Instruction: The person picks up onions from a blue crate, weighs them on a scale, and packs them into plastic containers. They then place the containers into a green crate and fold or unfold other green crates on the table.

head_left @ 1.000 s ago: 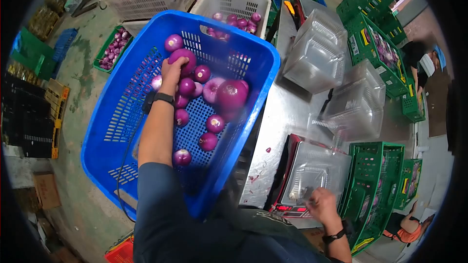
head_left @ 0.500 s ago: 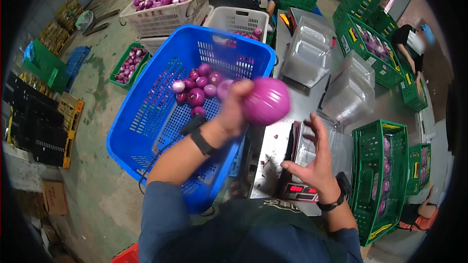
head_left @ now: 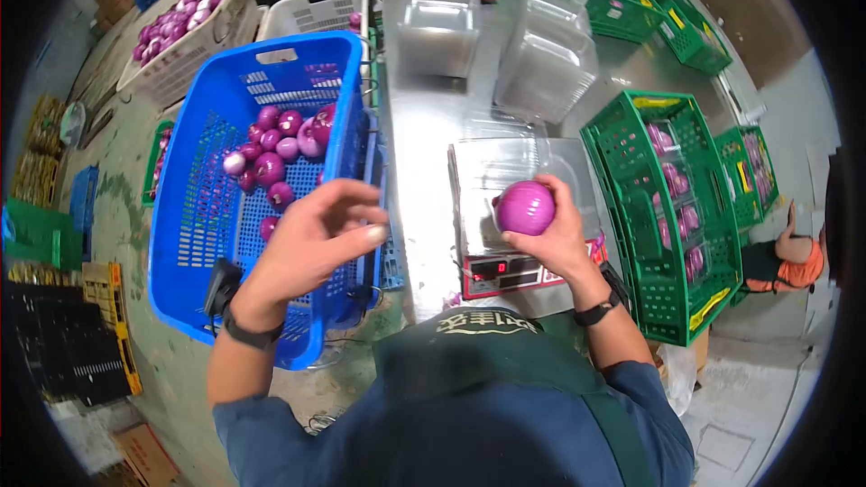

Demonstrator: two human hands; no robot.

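Observation:
A round purple onion [head_left: 526,208] is in my right hand [head_left: 561,233], above a clear plastic container [head_left: 492,171] on a red-trimmed weighing scale [head_left: 510,272] with a lit display. My left hand [head_left: 323,239] holds nothing; its fingers are apart and it hovers over the near right side of the blue basket [head_left: 185,216]. Several purple onions [head_left: 270,169] lie in that basket, gathered toward its far right part. My right hand's fingers wrap the onion from the right, and the container beneath is partly hidden.
Stacks of clear containers [head_left: 439,22] stand farther back on the metal table [head_left: 415,171]. At the right, a green crate [head_left: 667,293] holds packed onions. A white crate [head_left: 180,59] heaped with onions is at the far left. Other people's hands show at the back, and a person in orange at the right.
The onion has passed from my left hand to my right hand and is now over the scale. My left hand has let go and moved back toward the basket. The view has turned right.

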